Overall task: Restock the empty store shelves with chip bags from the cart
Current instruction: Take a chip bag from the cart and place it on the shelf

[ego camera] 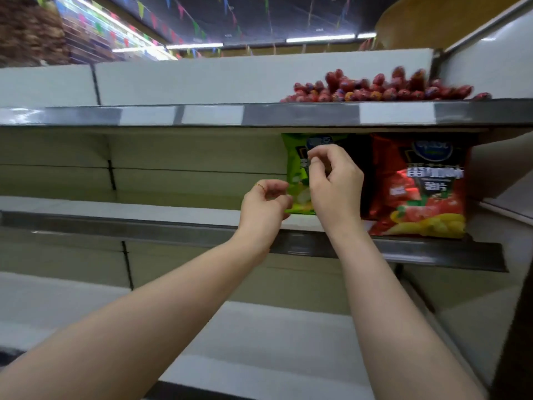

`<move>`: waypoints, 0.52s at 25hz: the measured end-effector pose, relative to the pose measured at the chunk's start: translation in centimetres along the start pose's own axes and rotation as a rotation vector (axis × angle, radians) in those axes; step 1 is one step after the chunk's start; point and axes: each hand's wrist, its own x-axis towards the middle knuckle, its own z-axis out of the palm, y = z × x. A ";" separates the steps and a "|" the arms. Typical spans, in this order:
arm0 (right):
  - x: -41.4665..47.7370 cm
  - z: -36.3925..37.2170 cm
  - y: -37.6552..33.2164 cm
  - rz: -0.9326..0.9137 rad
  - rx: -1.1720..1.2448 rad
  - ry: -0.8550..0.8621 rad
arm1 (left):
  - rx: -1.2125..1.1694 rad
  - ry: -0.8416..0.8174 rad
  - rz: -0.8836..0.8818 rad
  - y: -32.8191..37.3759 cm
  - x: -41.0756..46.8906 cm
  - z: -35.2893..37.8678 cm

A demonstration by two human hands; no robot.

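Observation:
A green chip bag point(295, 168) stands upright on the middle shelf point(144, 225), under the shelf above. My left hand point(264, 207) has its fingers curled at the bag's lower left edge and grips it there. Higher up, my right hand point(336, 184) covers the bag's front, thumb and forefinger pinching it near the top. A red chip bag point(418, 192) stands to the right on the same shelf. Between the two bags something dark point(359, 157) shows, too hidden to identify.
The top shelf point(302, 114) carries a heap of small red wrapped items point(375, 89) at the right. The middle shelf is bare to the left of the green bag. A bare lower shelf point(259, 327) lies beneath. A white side panel point(490, 62) bounds the right.

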 end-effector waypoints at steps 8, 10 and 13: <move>-6.8 16.1 -12.5 0.216 0.465 -0.308 | 0.100 0.398 -0.017 1.3 -4.0 -22.5; -9.5 21.1 -16.3 0.257 0.570 -0.395 | 0.132 0.517 -0.033 2.2 -5.9 -29.2; -13.8 27.7 -21.7 0.330 0.692 -0.498 | 0.185 0.656 -0.057 3.1 -9.2 -38.4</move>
